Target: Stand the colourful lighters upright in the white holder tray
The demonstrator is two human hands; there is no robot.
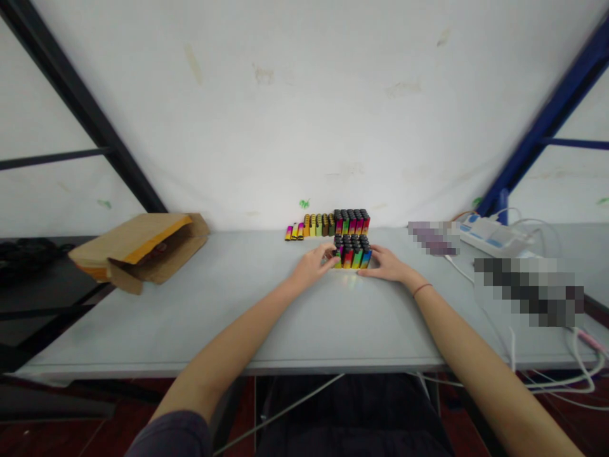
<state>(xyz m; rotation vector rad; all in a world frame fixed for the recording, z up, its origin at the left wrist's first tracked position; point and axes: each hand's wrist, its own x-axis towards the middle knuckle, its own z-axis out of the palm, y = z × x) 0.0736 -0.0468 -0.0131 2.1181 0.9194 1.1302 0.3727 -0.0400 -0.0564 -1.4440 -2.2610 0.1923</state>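
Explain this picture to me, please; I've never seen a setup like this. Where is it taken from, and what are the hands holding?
There is no machine here, just a person's bare hands. The single picture comes from a camera worn on the head, looking forward and down. The left hand and right hand frame a front block of upright lighters, one at each side; how firmly they grip is unclear. Behind it on the grey table stand more colourful lighters, with yellowish lighters beside those. An open cardboard box lies to the left.

Colourful lighters (353, 256) (upright) between both hands (313, 265) (389, 265)
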